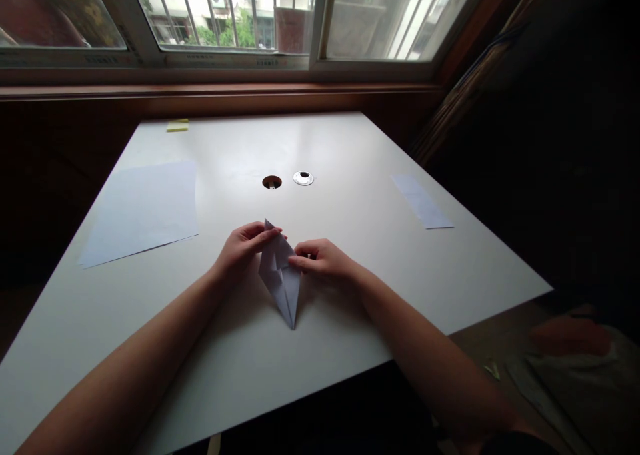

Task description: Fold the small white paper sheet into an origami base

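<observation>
A piece of folded white paper (284, 283), creased into a long diamond with flaps along its middle, is held between my two hands over the white table (345, 348). My left hand (245, 243) pinches it near its upper point, thumb across the front. At its right corner, my right hand (324, 258) grips the edge between thumb and fingers. The lower point of the paper hangs towards me. Parts of the fingers behind the paper are hidden.
A large white sheet (145, 208) lies on the left, a narrow paper strip (423, 202) on the right. Yellow sticky notes (177, 126) sit at the far left edge. Beyond my hands are a round hole (272, 182) and a metal ring (303, 178). A window (225, 22) stands behind.
</observation>
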Demonstrator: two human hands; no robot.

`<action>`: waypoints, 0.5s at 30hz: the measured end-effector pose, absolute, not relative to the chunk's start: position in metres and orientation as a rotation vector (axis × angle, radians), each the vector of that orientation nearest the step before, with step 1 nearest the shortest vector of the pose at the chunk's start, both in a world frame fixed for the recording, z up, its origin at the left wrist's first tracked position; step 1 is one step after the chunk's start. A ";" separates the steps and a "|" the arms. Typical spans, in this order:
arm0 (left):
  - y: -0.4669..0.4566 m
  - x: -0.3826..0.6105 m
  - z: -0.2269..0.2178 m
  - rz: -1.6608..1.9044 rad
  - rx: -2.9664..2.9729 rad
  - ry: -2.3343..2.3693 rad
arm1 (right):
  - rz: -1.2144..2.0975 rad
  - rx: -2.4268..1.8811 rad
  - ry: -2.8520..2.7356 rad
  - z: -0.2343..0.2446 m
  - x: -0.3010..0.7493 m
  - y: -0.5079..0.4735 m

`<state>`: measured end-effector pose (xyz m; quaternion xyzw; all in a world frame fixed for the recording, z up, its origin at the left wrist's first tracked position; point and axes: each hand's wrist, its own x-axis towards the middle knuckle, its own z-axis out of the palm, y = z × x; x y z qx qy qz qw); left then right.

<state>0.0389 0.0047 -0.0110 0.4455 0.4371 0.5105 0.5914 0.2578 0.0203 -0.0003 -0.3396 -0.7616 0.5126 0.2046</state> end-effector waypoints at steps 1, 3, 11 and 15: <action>0.004 0.039 -0.010 1.195 1.018 1.019 | 1.445 -0.952 -2.120 -0.001 0.258 0.020; 0.004 0.040 -0.008 1.227 0.986 1.022 | 1.479 -0.951 -2.123 -0.001 0.258 0.021; 0.004 0.037 -0.007 1.344 0.936 1.015 | 1.494 -0.991 -2.110 -0.001 0.258 0.024; 0.007 0.035 -0.010 1.369 0.899 1.004 | 1.483 -1.008 -2.032 -0.003 0.258 0.023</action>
